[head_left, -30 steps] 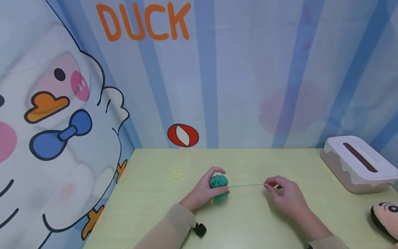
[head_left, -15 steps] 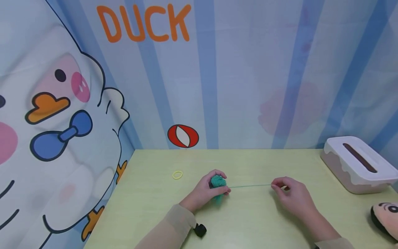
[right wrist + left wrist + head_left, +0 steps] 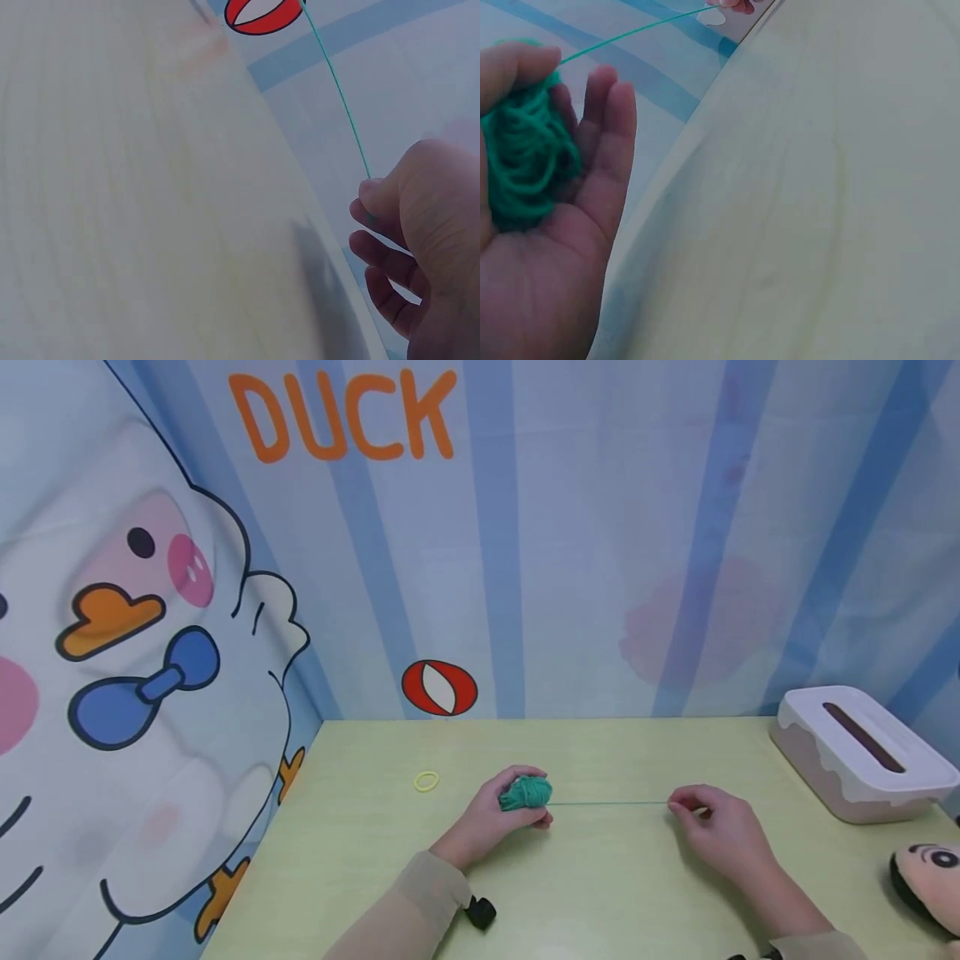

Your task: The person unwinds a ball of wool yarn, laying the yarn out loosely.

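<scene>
Green yarn ball (image 3: 528, 792) sits in the left grip (image 3: 486, 821), around mid-table in the head view. Thumb on the near side, fingers curled round the far side: cradled, not crushed, and a couple of fingers stand off it in the left wrist view. Reads as a loose cage, probably so yarn can feed out without the ball rolling away.

Right grip (image 3: 722, 831) has only the strand (image 3: 609, 803), pinched between thumb and index finger; the other fingers curl loosely and hold nothing. Fine pinch makes sense on a thread that thin. Can't tell if any tail runs past the pinch.

Strand runs straight between the two, no visible sag, so likely under light tension. Hands well apart, roughly level, which would keep the line off the table (image 3: 600, 877) and clear of snags. It leaves the ball close to a digit tip of the left hand; whether that tip is pinning it, can't tell.

Yellow ring (image 3: 425, 790) lies flat to the left of the ball, untouched. Slotted box (image 3: 855, 764) and round toy (image 3: 926, 877) are over at the right side, out of the strand's path.
</scene>
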Demonstrator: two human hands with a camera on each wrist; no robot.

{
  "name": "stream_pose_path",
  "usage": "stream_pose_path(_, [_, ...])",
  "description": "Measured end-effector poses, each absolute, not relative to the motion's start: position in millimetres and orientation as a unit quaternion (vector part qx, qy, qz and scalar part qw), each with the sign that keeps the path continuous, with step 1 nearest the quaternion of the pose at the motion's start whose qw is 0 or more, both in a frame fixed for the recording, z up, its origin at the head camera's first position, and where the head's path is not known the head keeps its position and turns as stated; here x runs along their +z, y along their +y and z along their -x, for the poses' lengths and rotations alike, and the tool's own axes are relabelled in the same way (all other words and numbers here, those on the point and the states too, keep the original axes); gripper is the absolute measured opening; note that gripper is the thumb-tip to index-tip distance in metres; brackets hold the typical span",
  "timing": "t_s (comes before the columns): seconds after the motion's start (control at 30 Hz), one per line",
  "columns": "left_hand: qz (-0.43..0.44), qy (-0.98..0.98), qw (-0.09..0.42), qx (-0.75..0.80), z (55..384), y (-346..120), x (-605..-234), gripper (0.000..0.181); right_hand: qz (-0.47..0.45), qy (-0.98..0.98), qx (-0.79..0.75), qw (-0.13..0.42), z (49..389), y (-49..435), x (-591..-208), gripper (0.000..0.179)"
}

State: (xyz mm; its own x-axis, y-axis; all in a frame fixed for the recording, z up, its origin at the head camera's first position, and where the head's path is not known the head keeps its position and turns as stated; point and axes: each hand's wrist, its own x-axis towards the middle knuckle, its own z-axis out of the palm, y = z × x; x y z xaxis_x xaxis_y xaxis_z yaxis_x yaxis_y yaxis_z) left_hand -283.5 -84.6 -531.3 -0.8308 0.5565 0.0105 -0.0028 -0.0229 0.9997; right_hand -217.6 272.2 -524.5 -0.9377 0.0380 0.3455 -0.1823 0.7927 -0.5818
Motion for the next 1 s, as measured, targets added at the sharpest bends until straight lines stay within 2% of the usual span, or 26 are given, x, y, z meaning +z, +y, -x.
stream_pose_path(0.1, [-0.218, 0.663, 0.210, 0.685, 283, -84, -530, 0.041, -0.029, -0.933, 0.321, 0.156, 216, 277, -524, 0.007])
stream_pose_path(0.2, [-0.216, 0.677, 0.204, 0.673, 283, -85, -529, 0.039, -0.024, -0.936, 0.319, 0.148, 214, 281, -524, 0.007])
stream_pose_path(0.43, [-0.223, 0.699, 0.200, 0.649, 284, -87, -531, 0.072, -0.017, -0.942, 0.310, 0.127, 214, 288, -524, 0.008])
stream_pose_path(0.5, [-0.223, 0.707, 0.200, 0.641, 283, -87, -532, 0.064, -0.018, -0.944, 0.304, 0.126, 214, 289, -524, 0.008])
stream_pose_path(0.6, [-0.219, 0.713, 0.196, 0.637, 284, -86, -531, 0.043, -0.015, -0.948, 0.291, 0.129, 215, 290, -524, 0.007])
stream_pose_path(0.7, [-0.212, 0.722, 0.184, 0.632, 285, -85, -530, 0.034, -0.004, -0.953, 0.276, 0.123, 217, 292, -524, 0.008])
stream_pose_path(0.77, [-0.205, 0.728, 0.176, 0.631, 285, -86, -530, 0.035, 0.004, -0.957, 0.267, 0.117, 217, 293, -523, 0.009])
stream_pose_path(1.0, [-0.205, 0.706, 0.197, 0.649, 285, -85, -531, 0.051, 0.009, -0.965, 0.250, 0.080, 220, 294, -521, 0.011])
